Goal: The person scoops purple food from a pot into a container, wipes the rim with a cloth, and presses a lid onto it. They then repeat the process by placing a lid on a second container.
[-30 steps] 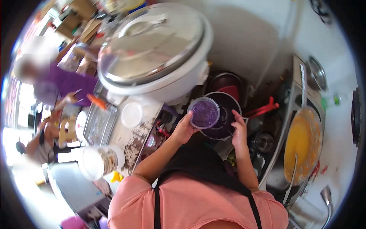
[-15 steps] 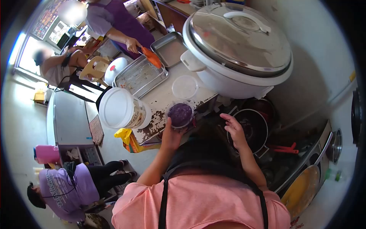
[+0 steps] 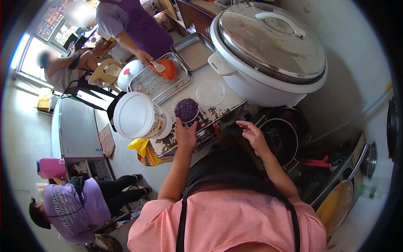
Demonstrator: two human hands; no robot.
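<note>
A round clear tub of thick purple paste (image 3: 186, 110) is at the near edge of the worn white table, beside the lidded white bucket. My left hand (image 3: 186, 133) grips its near side, thumb on the left and fingers on the right; whether the tub's base rests on the tabletop cannot be told. Just right of the tub, a clear round lid (image 3: 210, 93) lies flat on the table. My right hand (image 3: 254, 136) hangs in the air left of a dark pot (image 3: 278, 140), fingers stretched out and holding nothing.
A big white rice cooker (image 3: 268, 54) stands at the table's right end. The white bucket (image 3: 136, 115) is on the left. Behind are a rack tray (image 3: 178, 86) and a metal tray (image 3: 193, 52). Across the table, a person in a purple apron (image 3: 147, 27) holds a spatula with orange food.
My left hand has moved the purple tub forward and left, over the table edge. My right hand has shifted slightly left. The other person's spatula with orange food has turned over the rack tray.
</note>
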